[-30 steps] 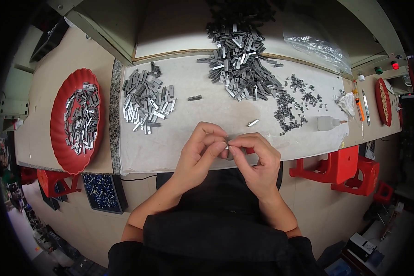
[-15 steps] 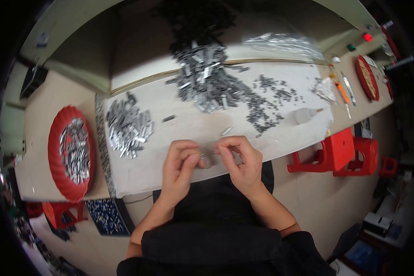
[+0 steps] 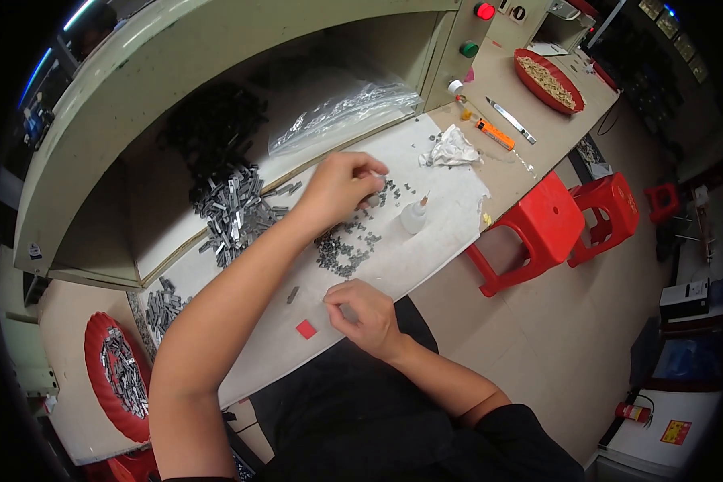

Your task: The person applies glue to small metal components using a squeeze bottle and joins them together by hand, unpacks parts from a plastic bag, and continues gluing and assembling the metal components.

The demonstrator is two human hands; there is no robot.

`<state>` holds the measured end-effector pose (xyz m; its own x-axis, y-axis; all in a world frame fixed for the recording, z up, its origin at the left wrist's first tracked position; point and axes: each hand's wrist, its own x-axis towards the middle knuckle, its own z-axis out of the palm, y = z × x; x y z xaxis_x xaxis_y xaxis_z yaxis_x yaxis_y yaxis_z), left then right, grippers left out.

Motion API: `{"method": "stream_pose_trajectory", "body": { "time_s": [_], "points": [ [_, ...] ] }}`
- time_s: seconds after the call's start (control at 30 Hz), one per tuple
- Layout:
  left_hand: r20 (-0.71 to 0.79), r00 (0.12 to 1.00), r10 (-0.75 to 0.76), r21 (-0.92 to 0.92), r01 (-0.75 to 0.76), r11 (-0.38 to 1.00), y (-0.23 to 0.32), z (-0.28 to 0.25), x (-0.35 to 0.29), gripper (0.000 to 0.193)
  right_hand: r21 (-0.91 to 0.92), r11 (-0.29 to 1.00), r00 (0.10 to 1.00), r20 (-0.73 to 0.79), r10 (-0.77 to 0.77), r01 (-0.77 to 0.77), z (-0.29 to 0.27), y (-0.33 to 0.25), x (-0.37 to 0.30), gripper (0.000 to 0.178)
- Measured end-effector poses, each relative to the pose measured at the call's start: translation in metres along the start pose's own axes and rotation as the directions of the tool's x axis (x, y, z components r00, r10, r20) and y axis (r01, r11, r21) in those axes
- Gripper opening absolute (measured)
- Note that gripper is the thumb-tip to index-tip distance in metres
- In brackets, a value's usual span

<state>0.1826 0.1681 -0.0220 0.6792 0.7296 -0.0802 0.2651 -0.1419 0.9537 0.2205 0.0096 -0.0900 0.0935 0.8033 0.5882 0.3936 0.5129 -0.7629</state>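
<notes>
My left hand (image 3: 347,189) reaches across the white-covered bench, its fingers bent together above the far part of a scatter of small dark grey pieces (image 3: 341,251). Something pale shows at its fingertips, too unclear to name. Close to the front edge, my right hand (image 3: 366,318) is curled with thumb and forefinger pressed together; whatever is in that pinch is hidden. Beside it lie a flat red square (image 3: 306,329) and one grey strip-like piece (image 3: 292,295). A small white bottle with a thin tip (image 3: 414,215) stands right of the scatter.
Grey metallic pieces (image 3: 234,210) are heaped at the hood opening, beside a clear plastic bag (image 3: 345,112). Crumpled white tissue (image 3: 451,149), an orange-handled knife (image 3: 495,134) and tweezers (image 3: 510,120) lie right. Red scalloped trays (image 3: 96,377) flank the bench; red stools (image 3: 542,221) stand at right.
The view has swung to the right. My left hand has left its place beside the right one and stretched out over the small pieces. The red square has come into sight.
</notes>
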Motion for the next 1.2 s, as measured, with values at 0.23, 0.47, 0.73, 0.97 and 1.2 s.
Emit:
{"method": "stream_pose_trajectory", "body": {
  "time_s": [0.23, 0.47, 0.73, 0.97, 1.2],
  "points": [
    [-0.126, 0.992, 0.005, 0.085, 0.006, 0.996, -0.012, 0.049, 0.107, 0.020, 0.102, 0.991, 0.996, -0.021, 0.090, -0.088, -0.028, -0.003, -0.009, 0.018],
    [-0.027, 0.994, 0.104, 0.408, -0.084, 0.909, 0.003, 0.045, 0.121, 0.029, 0.264, 0.866, 0.812, -0.310, 0.494, -0.425, -0.169, 0.046, 0.078, 0.049],
    [0.116, 0.963, 0.244, 0.582, -0.265, 0.769, -0.010, 0.051, 0.105, 0.021, -0.210, 0.673, 0.685, 0.018, 0.728, -0.709, -0.199, 0.123, 0.130, 0.025],
    [0.080, 0.959, 0.273, 0.573, -0.268, 0.775, -0.022, 0.045, 0.113, 0.019, 0.154, 0.840, 0.840, -0.084, 0.536, -0.521, -0.207, 0.107, 0.153, 0.012],
    [0.045, 0.941, 0.335, 0.481, -0.315, 0.818, -0.008, 0.052, 0.106, 0.023, 0.039, 0.905, 0.837, -0.365, 0.408, -0.424, -0.237, 0.130, 0.180, 0.018]
  ]
}}
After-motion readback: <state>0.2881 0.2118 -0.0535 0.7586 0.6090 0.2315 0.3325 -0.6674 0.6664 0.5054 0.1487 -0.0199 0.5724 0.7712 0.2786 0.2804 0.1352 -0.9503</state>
